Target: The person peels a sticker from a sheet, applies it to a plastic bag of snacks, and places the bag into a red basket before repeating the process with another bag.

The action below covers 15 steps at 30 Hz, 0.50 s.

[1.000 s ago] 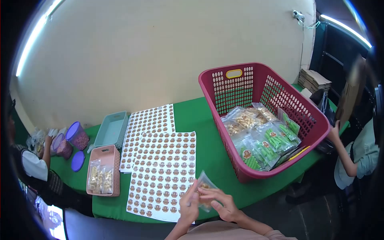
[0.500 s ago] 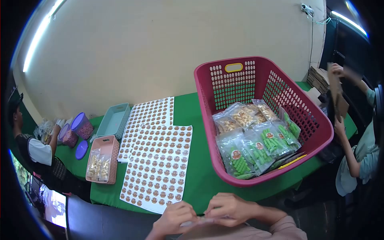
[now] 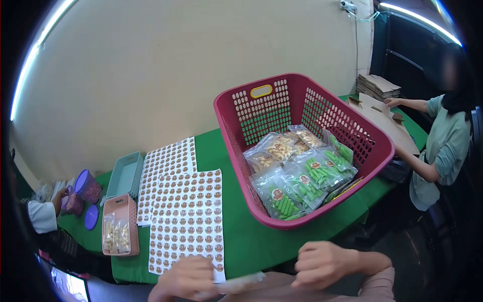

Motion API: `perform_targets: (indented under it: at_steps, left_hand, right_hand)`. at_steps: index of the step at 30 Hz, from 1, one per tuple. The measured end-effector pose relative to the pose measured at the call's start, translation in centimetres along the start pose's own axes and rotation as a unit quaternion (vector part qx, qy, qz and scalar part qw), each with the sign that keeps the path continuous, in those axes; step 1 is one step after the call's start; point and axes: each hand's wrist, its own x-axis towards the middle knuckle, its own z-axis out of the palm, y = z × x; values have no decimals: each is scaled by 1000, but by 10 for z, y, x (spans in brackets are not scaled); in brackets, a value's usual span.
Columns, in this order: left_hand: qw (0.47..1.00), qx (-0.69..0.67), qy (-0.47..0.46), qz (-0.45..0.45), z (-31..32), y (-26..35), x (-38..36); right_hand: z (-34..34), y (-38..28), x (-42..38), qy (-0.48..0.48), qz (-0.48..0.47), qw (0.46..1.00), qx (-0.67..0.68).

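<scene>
the small clear plastic snack packet point(image 3: 240, 282) lies low between the two hands, over the person's lap and just off the near edge of the green table point(image 3: 241, 241). risk, as a judgement: it seems held at one end only, so it could sag, slip or drop; a sticker pressed on while it hangs loose could wrinkle. left hand point(image 3: 183, 279): fingers curled and pressed on the packet's left end, thumb hidden, grip looks closed. right hand point(image 3: 322, 262): fingers point(image 3: 307, 267) folded into a loose fist just right of the packet's free end; contact cannot be told. beyond the left fingertips, the white sheet of round brown stickers point(image 3: 188, 221); beyond the right knuckles, the red perforated plastic basket point(image 3: 372, 166) of bagged snacks.
</scene>
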Motion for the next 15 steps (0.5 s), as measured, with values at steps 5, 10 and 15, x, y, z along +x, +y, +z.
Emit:
perform_targets:
  at_steps: [5,10,15]
  left_hand:
    - [952,-144,271,-15,21,-21,-8]
    - [883,-393,257,30,56,-39,5]
    - [843,-296,436,-109,80,-31,13]
  right_hand:
    - [6,-19,14,250,168,951,75]
    - [41,-26,31,228,212,942,126]
    - [62,-47,46,345,264,892,127]
